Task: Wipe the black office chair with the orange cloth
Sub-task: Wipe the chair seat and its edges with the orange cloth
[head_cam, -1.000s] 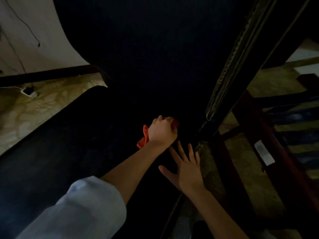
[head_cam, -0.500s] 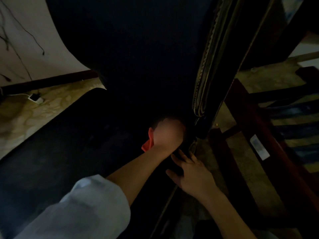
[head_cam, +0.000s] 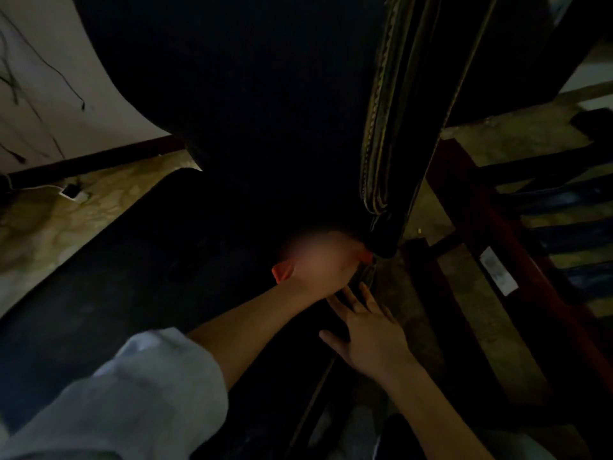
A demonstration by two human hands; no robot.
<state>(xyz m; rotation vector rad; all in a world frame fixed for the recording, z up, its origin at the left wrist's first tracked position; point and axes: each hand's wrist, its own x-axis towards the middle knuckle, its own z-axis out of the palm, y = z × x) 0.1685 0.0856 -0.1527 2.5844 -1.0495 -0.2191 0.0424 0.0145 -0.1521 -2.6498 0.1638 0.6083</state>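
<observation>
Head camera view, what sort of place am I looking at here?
Probably a dim indoor room, perhaps a home office: a black office chair, a marbled tile floor, a white wall with a dark skirting board, and a reddish wooden frame on the right.

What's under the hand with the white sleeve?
An orange cloth, peeking out on both sides of the left hand. The hand covers its middle, and the black chair lies beneath.
</observation>
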